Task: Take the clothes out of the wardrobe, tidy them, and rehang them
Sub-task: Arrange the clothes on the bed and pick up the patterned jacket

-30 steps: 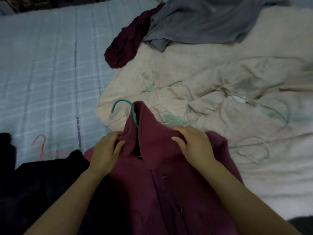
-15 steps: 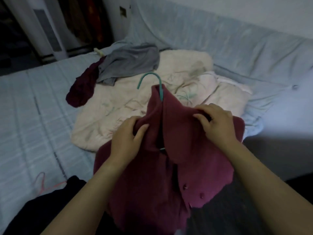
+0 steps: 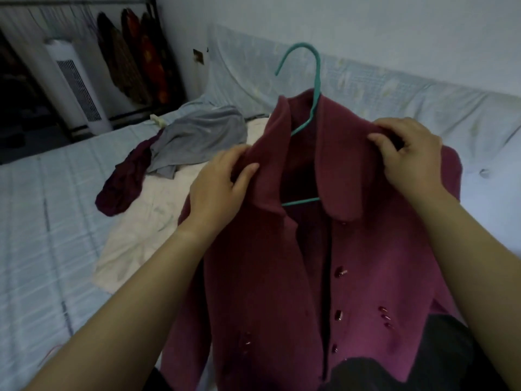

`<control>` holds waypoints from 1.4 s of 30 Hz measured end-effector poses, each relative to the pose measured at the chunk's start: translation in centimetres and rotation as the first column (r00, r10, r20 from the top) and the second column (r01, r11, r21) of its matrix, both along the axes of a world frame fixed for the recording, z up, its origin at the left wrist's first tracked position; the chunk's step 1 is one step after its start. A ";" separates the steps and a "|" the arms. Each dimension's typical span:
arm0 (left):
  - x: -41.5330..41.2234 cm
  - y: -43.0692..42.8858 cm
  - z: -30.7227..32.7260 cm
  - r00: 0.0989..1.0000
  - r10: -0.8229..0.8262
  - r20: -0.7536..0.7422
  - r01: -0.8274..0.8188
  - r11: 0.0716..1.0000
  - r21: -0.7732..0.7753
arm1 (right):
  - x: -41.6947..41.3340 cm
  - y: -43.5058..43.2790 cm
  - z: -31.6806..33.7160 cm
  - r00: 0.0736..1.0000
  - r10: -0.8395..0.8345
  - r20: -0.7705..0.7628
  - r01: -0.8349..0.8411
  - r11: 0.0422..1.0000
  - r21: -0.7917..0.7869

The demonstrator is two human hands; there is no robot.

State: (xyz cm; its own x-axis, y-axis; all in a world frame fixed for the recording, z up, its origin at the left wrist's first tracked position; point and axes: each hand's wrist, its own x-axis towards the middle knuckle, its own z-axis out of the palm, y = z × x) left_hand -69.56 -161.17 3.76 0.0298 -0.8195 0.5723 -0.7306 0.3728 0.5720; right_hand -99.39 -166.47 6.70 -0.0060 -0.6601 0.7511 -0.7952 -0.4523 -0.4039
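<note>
Maroon fleece button-front coat (image 3: 366,263) is held up over the bed on my feed. It's draped on a teal wire hanger (image 3: 316,80), whose hook sticks up above the collar, and it faces me with the front hanging a bit open.

Left hand (image 3: 220,190) pinches the coat's shoulder just beside the collar, thumb on the front side and fingers curled into the fabric. Right hand (image 3: 408,156) grips the other shoulder, fingers curled over the top edge of the cloth. So both hands are clamped on the coat, one per shoulder.

The coat's lower part hangs in front of some black clothing (image 3: 394,371) at the bottom edge of view.

Behind it, a crumpled cream blanket (image 3: 146,227) lies on the pale blue checked bed sheet (image 3: 42,221). A grey garment (image 3: 197,136) and a dark maroon garment (image 3: 124,187) are bunched together at the blanket's far corner, touching each other.

Far left by the wall stands a white tower fan (image 3: 79,88), and just beside it a few patterned orange-and-brown clothes (image 3: 132,66) hang from a metal rail
</note>
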 end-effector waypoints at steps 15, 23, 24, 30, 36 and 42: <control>-0.8 -21.6 -14.3 0.938 0.315 0.144 -0.346 0.832 0.434 | 4.7 -27.3 -14.8 0.952 0.165 -0.258 -0.053 0.919 0.391; 2.1 -12.0 -20.0 0.928 0.282 0.244 -0.373 0.694 0.615 | 12.3 -17.5 -19.8 0.836 0.505 -0.216 -0.332 0.778 0.534; 2.9 -9.9 -20.4 0.920 0.299 0.252 -0.391 0.675 0.626 | 13.7 -15.5 -20.4 0.810 0.549 -0.203 -0.361 0.741 0.566; 8.0 3.2 -21.4 0.851 0.443 0.281 -0.497 0.511 0.701 | 23.1 -4.5 -23.7 0.585 0.809 -0.060 -0.509 0.423 0.749; 13.6 17.7 -23.6 0.736 0.626 0.258 -0.565 0.357 0.744 | 32.7 6.7 -27.0 0.335 0.942 0.000 -0.536 0.191 0.823; 24.7 31.1 -26.8 0.733 0.566 0.377 -0.573 0.215 0.791 | 42.6 17.3 -32.3 0.250 0.968 -0.018 -0.401 0.121 0.908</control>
State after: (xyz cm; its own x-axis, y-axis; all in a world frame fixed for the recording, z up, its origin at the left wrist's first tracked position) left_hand -44.86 -130.11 -23.03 0.7016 -0.6146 -0.3607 -0.5393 -0.7888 0.2950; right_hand -56.78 -149.17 -25.65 0.9252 -0.2503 -0.2851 -0.3732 -0.7357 -0.5652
